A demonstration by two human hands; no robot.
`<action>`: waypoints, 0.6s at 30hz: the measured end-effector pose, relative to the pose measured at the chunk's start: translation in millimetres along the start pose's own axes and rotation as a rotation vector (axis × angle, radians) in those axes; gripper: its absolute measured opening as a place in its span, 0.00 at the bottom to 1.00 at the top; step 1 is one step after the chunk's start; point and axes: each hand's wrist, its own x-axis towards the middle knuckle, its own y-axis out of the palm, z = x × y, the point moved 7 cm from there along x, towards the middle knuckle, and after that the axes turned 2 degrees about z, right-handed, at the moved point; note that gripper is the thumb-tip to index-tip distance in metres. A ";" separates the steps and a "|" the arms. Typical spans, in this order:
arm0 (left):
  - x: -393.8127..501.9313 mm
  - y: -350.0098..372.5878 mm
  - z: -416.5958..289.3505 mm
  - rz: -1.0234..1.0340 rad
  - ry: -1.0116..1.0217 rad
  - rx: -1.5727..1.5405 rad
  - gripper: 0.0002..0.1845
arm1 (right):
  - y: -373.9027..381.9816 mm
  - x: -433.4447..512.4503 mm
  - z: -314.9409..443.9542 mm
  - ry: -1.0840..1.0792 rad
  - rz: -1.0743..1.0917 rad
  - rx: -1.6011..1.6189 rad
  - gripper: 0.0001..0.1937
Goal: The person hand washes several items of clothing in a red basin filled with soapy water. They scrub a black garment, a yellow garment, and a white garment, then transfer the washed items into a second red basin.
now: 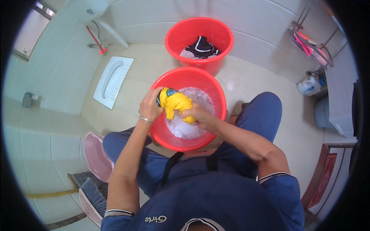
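Observation:
A bunched, twisted yellow garment (176, 102) with a dark edge and a blue-green printed patch is held between my two hands. My left hand (151, 104), with a bracelet at its wrist, grips the dark-edged end. At the other end, my right hand (198, 115) closes around the yellow cloth. Both hands are above the near red bucket (187, 73), which stands between my knees. Inside it is sudsy water (202, 96), and a white cloth (183, 130) shows below the garment.
Behind stands a second red bucket (215, 65) with dark clothing (203, 49) inside. A squat toilet (113, 82) is set in the floor to the left. A pink basin (96, 157) and a broom (94, 196) are at my lower left. A white jug (309, 86) and a grey bin (322, 112) are at right.

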 end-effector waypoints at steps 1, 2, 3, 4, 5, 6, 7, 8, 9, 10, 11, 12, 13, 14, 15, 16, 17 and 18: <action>-7.8 7.1 2.3 -0.001 -0.023 -0.010 0.32 | -3.9 -1.6 -8.5 0.041 -0.024 -0.001 0.18; -16.3 12.9 3.1 -0.020 -0.033 -0.030 0.33 | -6.2 -2.5 -17.2 0.082 -0.039 -0.010 0.18; -25.8 20.1 5.4 -0.014 -0.077 -0.035 0.32 | -6.4 -3.3 -24.0 0.100 -0.034 -0.019 0.18; -35.1 27.1 6.9 -0.010 -0.122 -0.039 0.32 | -8.3 -5.0 -31.2 0.118 -0.064 -0.018 0.17; -43.3 33.2 8.5 -0.005 -0.168 -0.044 0.32 | -9.8 -5.7 -38.7 0.162 -0.094 0.000 0.16; -50.9 39.7 9.8 0.017 -0.218 -0.060 0.31 | -10.3 -6.5 -44.3 0.179 -0.111 0.018 0.16; -56.3 44.2 10.9 0.032 -0.257 -0.063 0.31 | -11.0 -6.0 -48.3 0.195 -0.128 0.033 0.15; -58.0 47.2 11.7 0.044 -0.291 -0.069 0.30 | -12.1 -4.5 -50.2 0.206 -0.139 0.038 0.15; -56.6 49.3 13.5 0.067 -0.328 -0.071 0.30 | -13.8 -2.3 -51.0 0.214 -0.151 0.040 0.16; -53.0 47.7 16.7 0.079 -0.382 -0.087 0.30 | -18.3 -0.1 -50.3 0.238 -0.184 0.018 0.16; -41.9 40.7 14.5 0.040 -0.335 -0.133 0.31 | -19.2 4.6 -43.2 0.185 -0.156 0.058 0.16; -27.3 31.1 14.7 0.011 -0.291 -0.172 0.31 | -22.3 9.5 -34.7 0.152 -0.147 0.077 0.16; -12.8 24.2 16.5 0.031 -0.304 -0.201 0.32 | -26.9 14.8 -24.6 0.120 -0.162 0.073 0.17; 2.1 5.7 8.4 -0.098 -0.190 -0.250 0.34 | -31.4 17.4 -10.2 0.069 -0.139 0.096 0.16; 16.2 -4.3 9.6 -0.100 -0.232 -0.234 0.36 | -33.9 22.5 4.1 0.021 -0.140 0.195 0.15; 30.5 -14.7 9.2 -0.132 -0.259 -0.256 0.36 | -38.5 26.8 19.3 -0.023 -0.176 0.279 0.14; 42.2 -27.3 6.0 -0.181 -0.244 -0.247 0.38 | -41.3 28.9 36.5 0.006 -0.131 0.324 0.16; 47.6 -35.1 5.1 -0.208 -0.281 -0.302 0.39 | -49.1 28.8 58.0 -0.066 -0.194 0.307 0.17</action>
